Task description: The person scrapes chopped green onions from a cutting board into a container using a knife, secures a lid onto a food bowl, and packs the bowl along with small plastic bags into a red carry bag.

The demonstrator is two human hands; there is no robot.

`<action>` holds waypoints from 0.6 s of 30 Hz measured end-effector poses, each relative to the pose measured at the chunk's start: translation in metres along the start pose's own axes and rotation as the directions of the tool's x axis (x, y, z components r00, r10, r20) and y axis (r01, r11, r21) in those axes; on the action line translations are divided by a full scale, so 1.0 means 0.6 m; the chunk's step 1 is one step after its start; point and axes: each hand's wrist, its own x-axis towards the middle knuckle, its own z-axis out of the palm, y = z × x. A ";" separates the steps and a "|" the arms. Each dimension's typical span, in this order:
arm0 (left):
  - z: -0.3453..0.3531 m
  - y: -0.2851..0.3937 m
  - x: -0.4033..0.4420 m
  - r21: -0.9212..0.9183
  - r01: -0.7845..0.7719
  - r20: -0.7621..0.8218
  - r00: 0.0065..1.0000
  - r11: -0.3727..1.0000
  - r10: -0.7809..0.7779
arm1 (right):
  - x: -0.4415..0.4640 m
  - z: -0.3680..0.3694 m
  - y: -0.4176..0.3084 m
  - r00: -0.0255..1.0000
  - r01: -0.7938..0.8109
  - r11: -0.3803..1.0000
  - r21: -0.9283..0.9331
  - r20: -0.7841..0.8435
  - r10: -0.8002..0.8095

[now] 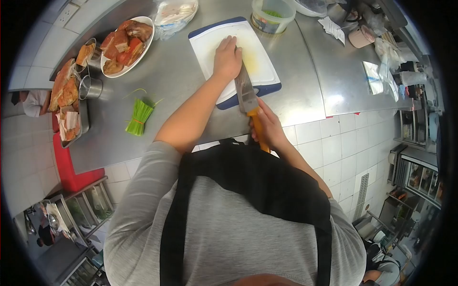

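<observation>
Knife handle (pixel 258 127) fills the right hand's curled grip (pixel 270 125).

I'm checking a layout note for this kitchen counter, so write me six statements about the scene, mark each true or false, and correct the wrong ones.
1. The right-hand grip is around the handle of the knife. True.
2. That handle is blue. False: it is orange.
3. The left-hand grip is over the cutting board. True.
4. The bundle of green stalks and the oval plate are both left of the board. True.
5. The bundle lies on that plate. False: it lies on the steel counter.
6. Nothing lies on the plate. False: pieces of meat lie on it.
</observation>
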 end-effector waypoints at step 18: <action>0.013 -0.026 0.017 -0.434 0.214 -0.251 0.904 0.875 -0.346 | 0.055 0.051 0.000 0.990 0.141 0.987 -0.078 0.030 -0.140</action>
